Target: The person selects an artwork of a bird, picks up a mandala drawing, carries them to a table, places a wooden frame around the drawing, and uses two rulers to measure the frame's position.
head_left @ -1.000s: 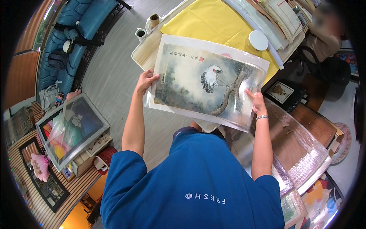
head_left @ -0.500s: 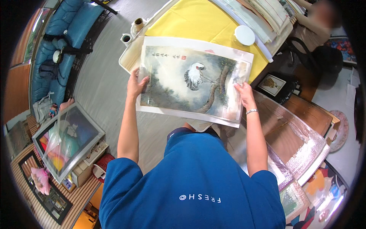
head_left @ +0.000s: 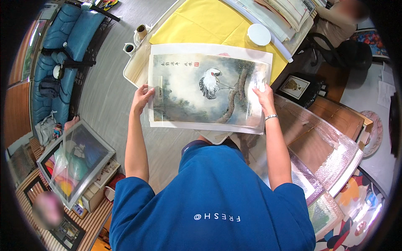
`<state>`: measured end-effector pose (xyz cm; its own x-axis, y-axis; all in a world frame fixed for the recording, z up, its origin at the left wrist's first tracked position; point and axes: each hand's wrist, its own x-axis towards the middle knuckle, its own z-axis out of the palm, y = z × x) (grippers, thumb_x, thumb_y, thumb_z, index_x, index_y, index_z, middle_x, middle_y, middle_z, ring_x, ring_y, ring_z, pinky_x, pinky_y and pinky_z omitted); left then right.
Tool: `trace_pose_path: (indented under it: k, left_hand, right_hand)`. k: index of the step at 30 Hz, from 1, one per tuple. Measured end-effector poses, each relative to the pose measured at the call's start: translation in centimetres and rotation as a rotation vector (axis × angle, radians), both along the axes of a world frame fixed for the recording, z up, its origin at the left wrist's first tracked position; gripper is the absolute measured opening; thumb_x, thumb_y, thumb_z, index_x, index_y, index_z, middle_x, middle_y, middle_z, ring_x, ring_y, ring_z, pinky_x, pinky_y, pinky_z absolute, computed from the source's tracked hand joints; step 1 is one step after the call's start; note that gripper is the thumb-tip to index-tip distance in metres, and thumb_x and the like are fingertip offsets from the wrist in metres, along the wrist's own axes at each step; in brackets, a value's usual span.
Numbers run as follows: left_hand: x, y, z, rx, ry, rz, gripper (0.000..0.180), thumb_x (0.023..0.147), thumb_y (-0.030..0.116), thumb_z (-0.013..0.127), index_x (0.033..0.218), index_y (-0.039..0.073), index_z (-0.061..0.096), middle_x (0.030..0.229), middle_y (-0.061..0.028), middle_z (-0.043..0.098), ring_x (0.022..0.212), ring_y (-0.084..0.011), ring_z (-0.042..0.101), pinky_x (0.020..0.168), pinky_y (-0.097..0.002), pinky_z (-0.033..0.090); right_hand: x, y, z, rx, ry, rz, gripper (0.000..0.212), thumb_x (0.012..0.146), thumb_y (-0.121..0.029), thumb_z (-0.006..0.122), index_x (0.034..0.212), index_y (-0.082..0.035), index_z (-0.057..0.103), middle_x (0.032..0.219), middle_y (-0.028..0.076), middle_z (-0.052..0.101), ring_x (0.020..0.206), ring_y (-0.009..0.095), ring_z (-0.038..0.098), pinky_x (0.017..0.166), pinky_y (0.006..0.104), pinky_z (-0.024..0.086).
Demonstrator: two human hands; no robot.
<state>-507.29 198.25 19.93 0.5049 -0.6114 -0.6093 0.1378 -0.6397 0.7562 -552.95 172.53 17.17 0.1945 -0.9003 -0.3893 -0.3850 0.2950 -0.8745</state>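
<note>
Between my two hands is a painting of a crane on a branch (head_left: 197, 104), in a clear sleeve that catches the light, with a white sheet behind it. My left hand (head_left: 143, 98) grips the painting's left edge, thumb on top and fingers mostly underneath. On the opposite edge, my right hand (head_left: 264, 97) pinches the sheet the same way; a bracelet circles that wrist. The painting lies over the near part of a table, covering some of the yellow cloth (head_left: 205, 25). Past its upper right corner stands a round white-lidded jar (head_left: 258, 35).
Stacked papers (head_left: 284, 19) and a long pale tube (head_left: 281, 49) lie at the table's far right. A seated person (head_left: 335, 31) is beyond. Bubble-wrapped panels (head_left: 318, 150) lean at right. Leftward are a blue sofa (head_left: 69, 33) and a framed picture (head_left: 79, 159).
The painting has shifted slightly left in view and turned a little more level, with less glare on it. Both hands have kept their grip on its edges.
</note>
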Motion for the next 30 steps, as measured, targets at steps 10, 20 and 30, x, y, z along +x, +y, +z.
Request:
trace_pose_path:
  k: [10, 20, 30]
  left_hand:
    - [0.2, -0.4, -0.3, -0.010, -0.106, 0.057, 0.026, 0.079, 0.012, 0.081, 0.095, -0.001, 0.065, 0.084, -0.0063, 0.069, 0.070, -0.0117, 0.063, 0.063, -0.0289, 0.051]
    - [1.4, 1.0, -1.2, 0.037, -0.052, -0.003, 0.023, 0.080, 0.015, 0.079, 0.090, -0.003, 0.067, 0.080, -0.0051, 0.068, 0.067, -0.0111, 0.060, 0.060, -0.0267, 0.048]
    - [0.6, 0.1, 0.0, 0.054, 0.000, 0.103, 0.035, 0.074, 0.016, 0.085, 0.096, -0.005, 0.067, 0.087, -0.0100, 0.070, 0.078, -0.0163, 0.068, 0.069, -0.0315, 0.056]
  right_hand:
    - [-2.0, -1.7, 0.0, 0.155, 0.022, -0.170, 0.015, 0.077, 0.004, 0.075, 0.087, 0.004, 0.064, 0.084, 0.010, 0.070, 0.073, 0.012, 0.065, 0.067, 0.0246, 0.051]
    - [-2.9, -1.9, -1.4, 0.128, 0.022, -0.003, 0.011, 0.086, -0.004, 0.071, 0.093, 0.003, 0.066, 0.083, 0.006, 0.069, 0.070, 0.010, 0.061, 0.065, 0.0245, 0.048]
    - [-2.0, -1.7, -1.4, 0.116, -0.090, -0.012, 0.013, 0.085, -0.005, 0.072, 0.092, 0.003, 0.066, 0.084, 0.004, 0.068, 0.072, 0.008, 0.061, 0.065, 0.0234, 0.048]
